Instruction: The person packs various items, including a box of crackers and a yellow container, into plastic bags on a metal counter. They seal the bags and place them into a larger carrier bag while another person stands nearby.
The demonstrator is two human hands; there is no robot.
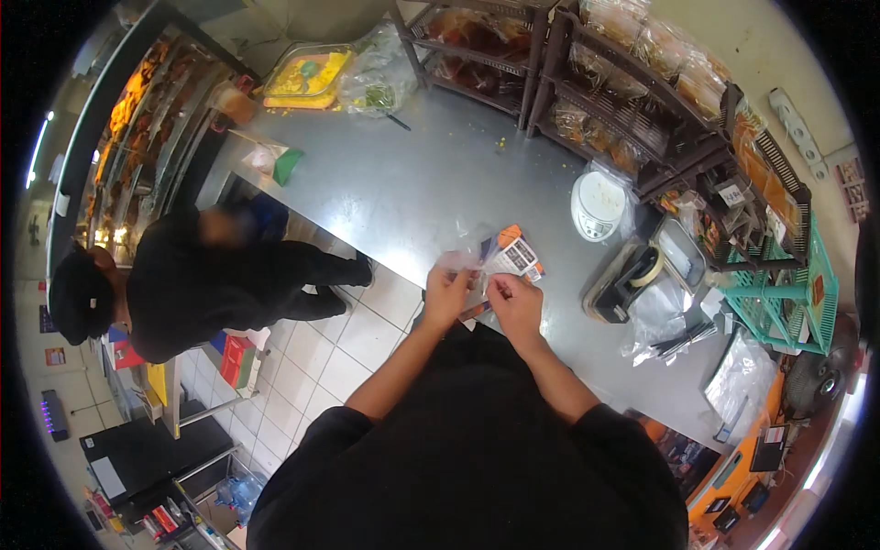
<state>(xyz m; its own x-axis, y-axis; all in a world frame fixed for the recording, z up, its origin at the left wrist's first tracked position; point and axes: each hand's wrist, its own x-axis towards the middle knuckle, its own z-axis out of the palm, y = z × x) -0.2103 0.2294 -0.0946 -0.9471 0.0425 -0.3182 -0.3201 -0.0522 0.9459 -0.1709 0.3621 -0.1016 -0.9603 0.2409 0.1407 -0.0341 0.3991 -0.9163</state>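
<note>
At the near edge of the metal table (394, 202), my left hand (447, 291) is closed with its fingers pinching thin clear plastic (463, 234), which looks like a small bag. Close on its right, my right hand (516, 307) pinches at the same plastic with thumb and fingers. Just beyond my fingertips lies a printed packet (511, 255) in orange, white and dark blue. Whether the packet is inside the plastic or under it, I cannot tell. Part of a similar printed piece shows below, between my hands.
A white kitchen scale (598, 205) and a tape dispenser (632, 280) stand to the right. Brown racks (605, 101) hold bagged goods behind, beside a green basket (788, 289). A tray of yellow food (307, 75) sits far left. Another person (211, 284) in black stands left.
</note>
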